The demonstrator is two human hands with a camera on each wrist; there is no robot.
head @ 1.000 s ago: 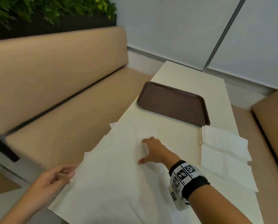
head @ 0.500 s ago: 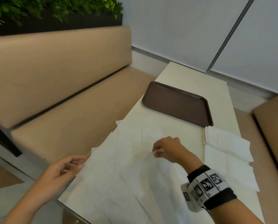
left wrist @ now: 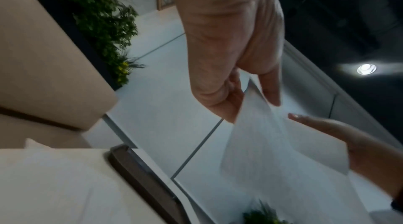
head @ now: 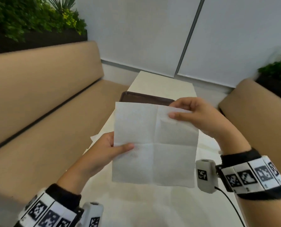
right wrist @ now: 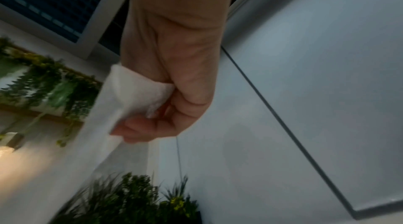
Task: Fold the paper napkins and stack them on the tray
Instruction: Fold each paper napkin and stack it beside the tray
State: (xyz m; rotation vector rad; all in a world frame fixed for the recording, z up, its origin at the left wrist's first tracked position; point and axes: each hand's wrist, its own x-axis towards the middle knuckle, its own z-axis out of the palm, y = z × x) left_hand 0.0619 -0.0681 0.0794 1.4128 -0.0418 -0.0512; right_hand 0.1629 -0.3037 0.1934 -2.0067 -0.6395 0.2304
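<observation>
Napkin [head: 154, 143] has left the table [head: 161, 208] since a moment ago and hangs unfolded above it, left hand [head: 102, 154] pinching its 9 o'clock edge, right hand [head: 200, 117] its 1 o'clock corner. Folding can probably start; tray [head: 136, 95] waits at 12 o'clock.

Tray [head: 146, 99] mostly behind napkin [head: 154, 143]

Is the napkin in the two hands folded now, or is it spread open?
Spread open. The napkin hangs as one flat sheet with only crease lines crossing it; the left hand pinches its left edge, the right hand its top right corner.
</observation>
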